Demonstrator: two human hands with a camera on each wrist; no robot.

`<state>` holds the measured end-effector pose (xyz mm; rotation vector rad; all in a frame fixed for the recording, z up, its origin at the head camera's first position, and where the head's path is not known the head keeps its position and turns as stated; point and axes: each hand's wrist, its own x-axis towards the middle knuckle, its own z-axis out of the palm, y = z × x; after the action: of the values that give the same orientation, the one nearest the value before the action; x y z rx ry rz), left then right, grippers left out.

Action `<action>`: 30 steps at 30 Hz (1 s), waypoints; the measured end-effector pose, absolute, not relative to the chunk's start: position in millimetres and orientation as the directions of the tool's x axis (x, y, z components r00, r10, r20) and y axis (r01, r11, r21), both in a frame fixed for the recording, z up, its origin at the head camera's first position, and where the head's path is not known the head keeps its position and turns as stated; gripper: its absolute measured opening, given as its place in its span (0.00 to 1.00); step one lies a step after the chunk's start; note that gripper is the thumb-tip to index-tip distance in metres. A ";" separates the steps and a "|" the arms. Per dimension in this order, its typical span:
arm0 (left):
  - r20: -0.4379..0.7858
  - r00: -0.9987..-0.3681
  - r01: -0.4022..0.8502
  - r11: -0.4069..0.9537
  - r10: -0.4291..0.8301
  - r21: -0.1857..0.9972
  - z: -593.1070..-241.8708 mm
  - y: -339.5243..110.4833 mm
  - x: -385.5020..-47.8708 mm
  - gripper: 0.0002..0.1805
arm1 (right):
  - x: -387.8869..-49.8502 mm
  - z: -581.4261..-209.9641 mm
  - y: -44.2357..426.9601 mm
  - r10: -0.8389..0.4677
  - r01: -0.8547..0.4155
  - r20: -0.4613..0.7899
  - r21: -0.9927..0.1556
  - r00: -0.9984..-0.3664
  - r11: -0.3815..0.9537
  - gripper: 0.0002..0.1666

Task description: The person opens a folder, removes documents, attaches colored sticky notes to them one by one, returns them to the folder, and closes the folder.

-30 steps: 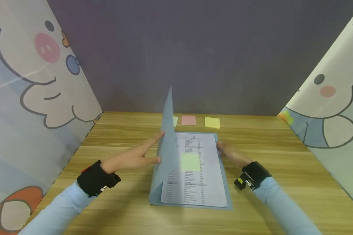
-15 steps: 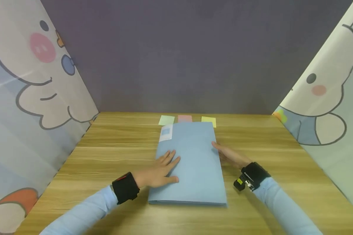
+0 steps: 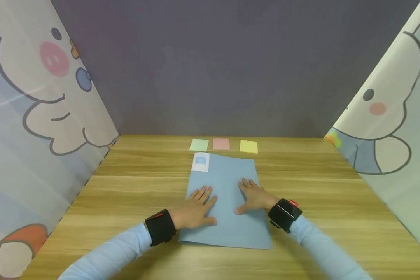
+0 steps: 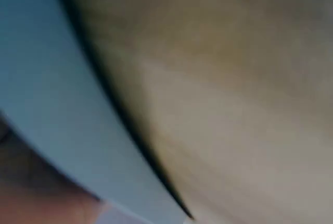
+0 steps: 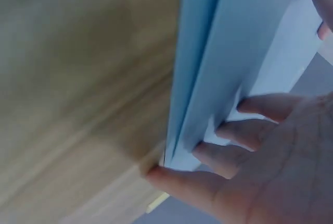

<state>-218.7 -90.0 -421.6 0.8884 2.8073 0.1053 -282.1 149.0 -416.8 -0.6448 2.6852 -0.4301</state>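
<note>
A light blue paper folder (image 3: pixel 227 182) lies closed on the wooden table, with a white label (image 3: pixel 200 162) at its upper left corner. My left hand (image 3: pixel 195 210) rests on the left part of the cover, fingers spread. On the right part of the cover lies my right hand (image 3: pixel 254 196), its fingers also spread. In the right wrist view the fingers (image 5: pixel 234 130) touch the cover near the folder's edge (image 5: pixel 195 78), where a slight gap shows between the covers. The left wrist view shows the folder's spine side (image 4: pixel 67 94), blurred. The printed sheets are hidden inside.
Behind the folder, in a row on the wooden table (image 3: pixel 143 182), lie a pale green sticky note (image 3: pixel 199 145), a pink one (image 3: pixel 221 144) and a yellow one (image 3: pixel 249 146). A dark grey panel (image 3: pixel 213 70) stands at the back, with printed cartoon sheets on both sides.
The folder's cover has swung over to the right and down, hiding the printed pages and the note on them. My right hand has moved from the folder's right edge onto its cover.
</note>
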 end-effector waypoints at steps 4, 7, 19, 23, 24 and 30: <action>-0.185 -0.805 0.556 0.826 0.564 0.098 -425.7 -83.5 -219.2 0.43 | -282.9 -416.1 148.0 -0.481 -0.394 -0.269 -0.318 -0.834 0.862 0.63; -0.198 -0.806 0.556 0.828 0.557 0.067 -423.5 -77.2 -221.5 0.43 | -283.6 -415.4 147.7 -0.473 -0.395 -0.274 -0.294 -0.837 0.870 0.62; -0.238 -0.779 0.579 0.811 0.580 0.082 -419.6 -80.0 -241.7 0.43 | -290.4 -416.3 146.2 -0.453 -0.395 -0.232 -0.259 -0.861 0.882 0.58; -0.230 -0.783 0.552 0.816 0.578 0.172 -408.6 -85.7 -255.9 0.41 | -302.1 -408.5 137.9 -0.463 -0.418 -0.142 -0.258 -0.875 0.871 0.52; -0.232 -0.787 0.541 0.821 0.571 0.185 -404.2 -86.7 -259.7 0.40 | -305.2 -405.7 134.5 -0.467 -0.425 -0.122 -0.263 -0.876 0.866 0.51; -0.185 -0.857 0.456 0.875 0.481 0.160 -373.9 -84.0 -301.5 0.37 | -336.2 -381.4 115.1 -0.441 -0.411 -0.054 -0.280 -0.896 0.868 0.48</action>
<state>-301.5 -84.0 -373.9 0.7155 2.8274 0.1629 -336.2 115.1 -381.4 -0.6689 2.9231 -0.3987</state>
